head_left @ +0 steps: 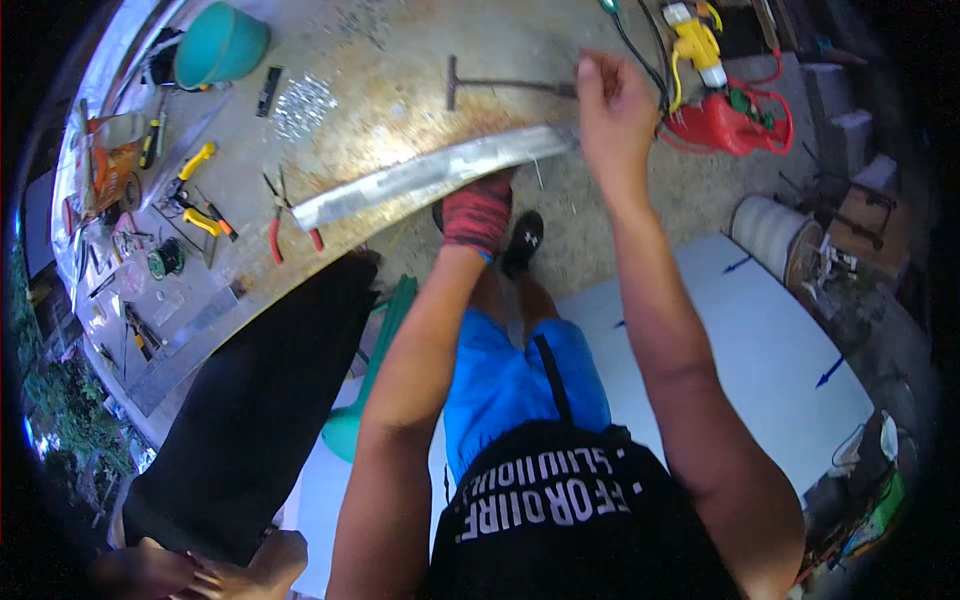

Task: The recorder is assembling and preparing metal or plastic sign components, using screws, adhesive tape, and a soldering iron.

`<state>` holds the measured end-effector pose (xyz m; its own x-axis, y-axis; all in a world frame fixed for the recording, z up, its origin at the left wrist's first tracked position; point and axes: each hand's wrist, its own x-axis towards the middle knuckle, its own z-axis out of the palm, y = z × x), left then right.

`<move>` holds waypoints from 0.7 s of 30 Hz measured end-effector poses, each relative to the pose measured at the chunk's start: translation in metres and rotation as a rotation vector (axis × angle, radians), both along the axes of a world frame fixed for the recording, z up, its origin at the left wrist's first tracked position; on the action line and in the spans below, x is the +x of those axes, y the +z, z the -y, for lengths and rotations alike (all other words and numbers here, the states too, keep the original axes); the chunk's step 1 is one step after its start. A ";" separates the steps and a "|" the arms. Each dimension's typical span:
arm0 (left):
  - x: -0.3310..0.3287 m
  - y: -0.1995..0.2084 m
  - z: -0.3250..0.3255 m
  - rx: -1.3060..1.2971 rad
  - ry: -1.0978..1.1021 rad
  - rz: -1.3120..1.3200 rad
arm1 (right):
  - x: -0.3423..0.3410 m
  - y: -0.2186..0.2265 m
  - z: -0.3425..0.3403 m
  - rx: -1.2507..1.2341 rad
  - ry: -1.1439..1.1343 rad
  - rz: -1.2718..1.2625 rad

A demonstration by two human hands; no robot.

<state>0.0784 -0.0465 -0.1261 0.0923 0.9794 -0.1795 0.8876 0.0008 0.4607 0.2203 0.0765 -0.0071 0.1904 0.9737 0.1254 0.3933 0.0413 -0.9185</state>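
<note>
At stained worktable (425, 45), curls right hand (617, 115) by T-handled tool (500, 85), one o'clock; sets gloved left hand (478, 213) at metal strip (400, 178), both grips unclear.

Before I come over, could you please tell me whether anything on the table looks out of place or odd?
Small shiny metal pieces lie loose on the table near the teal bucket, uncontained, and brown, rust-like stains mark its surface beside the metal strip.
</note>
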 end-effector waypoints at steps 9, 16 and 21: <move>-0.001 0.000 0.000 -0.015 -0.075 -0.044 | 0.014 -0.080 0.135 -0.412 -0.007 -0.111; 0.003 0.012 -0.001 -0.145 -0.005 -0.111 | 0.007 -0.093 0.128 -0.389 -0.032 -0.159; 0.001 0.011 0.000 -0.077 -0.011 -0.115 | 0.005 -0.103 0.127 -0.397 -0.035 -0.213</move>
